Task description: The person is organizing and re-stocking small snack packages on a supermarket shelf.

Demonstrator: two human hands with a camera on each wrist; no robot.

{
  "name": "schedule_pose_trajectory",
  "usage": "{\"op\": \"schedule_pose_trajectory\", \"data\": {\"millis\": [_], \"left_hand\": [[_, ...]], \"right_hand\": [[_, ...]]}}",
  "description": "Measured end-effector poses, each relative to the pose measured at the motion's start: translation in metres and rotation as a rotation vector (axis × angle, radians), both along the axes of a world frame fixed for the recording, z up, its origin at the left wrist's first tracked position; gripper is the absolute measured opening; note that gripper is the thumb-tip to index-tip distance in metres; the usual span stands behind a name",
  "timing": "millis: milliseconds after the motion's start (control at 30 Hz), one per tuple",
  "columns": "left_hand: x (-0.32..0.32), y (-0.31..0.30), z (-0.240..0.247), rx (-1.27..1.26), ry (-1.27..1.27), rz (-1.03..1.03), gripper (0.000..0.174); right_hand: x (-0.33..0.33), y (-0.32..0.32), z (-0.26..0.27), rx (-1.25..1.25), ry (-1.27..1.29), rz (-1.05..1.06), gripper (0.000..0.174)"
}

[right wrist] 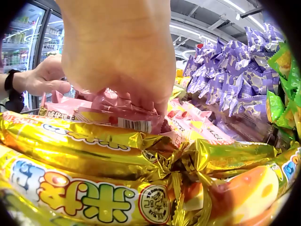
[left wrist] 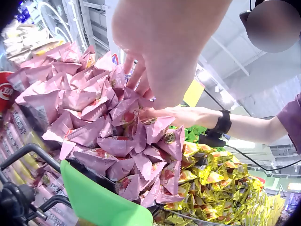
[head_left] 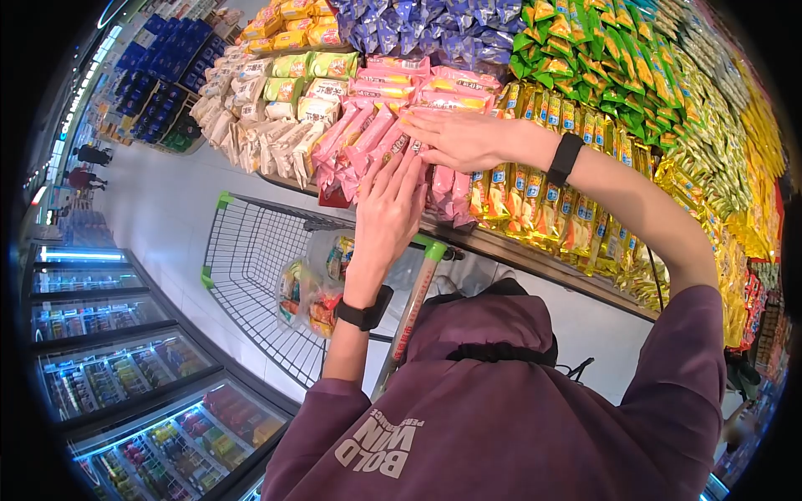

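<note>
Both hands lie on a pile of pink snack packets (head_left: 361,138) at the front of a display. My left hand (head_left: 388,204) reaches up from the near side, its fingers extended over the packets. From the right comes my right hand (head_left: 472,144), palm down, its fingers stretched leftward close to the left fingertips. In the left wrist view, the crimped ends of the pink packets (left wrist: 113,146) face the camera below the hand. The back of the right hand (right wrist: 122,52) hides most of its fingers in the right wrist view, with pink wrappers just beneath.
Gold snack packets (head_left: 535,192) adjoin the pink ones on the right, white packets (head_left: 251,108) on the left. Purple (head_left: 426,33) and green packets (head_left: 601,67) lie behind. A shopping cart (head_left: 251,250) holding bagged goods stands against the shelf edge; freezers (head_left: 125,359) line the left.
</note>
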State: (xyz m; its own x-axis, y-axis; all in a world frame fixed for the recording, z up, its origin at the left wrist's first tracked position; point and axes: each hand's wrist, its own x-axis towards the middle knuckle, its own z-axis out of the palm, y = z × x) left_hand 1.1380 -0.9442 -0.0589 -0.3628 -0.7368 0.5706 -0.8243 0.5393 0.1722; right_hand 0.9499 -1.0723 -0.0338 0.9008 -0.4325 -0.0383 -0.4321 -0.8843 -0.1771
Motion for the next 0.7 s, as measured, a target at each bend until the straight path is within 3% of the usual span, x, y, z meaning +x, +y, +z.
{"op": "schedule_pose_trajectory", "data": {"millis": [533, 700], "left_hand": [[0.000, 0.002, 0.001, 0.015, 0.002, 0.006, 0.040], [0.002, 0.003, 0.002, 0.013, -0.003, -0.012, 0.041]], "right_hand": [[0.003, 0.000, -0.005, 0.007, -0.022, -0.037, 0.064], [0.007, 0.000, 0.031, 0.230, 0.119, -0.132, 0.056]]}}
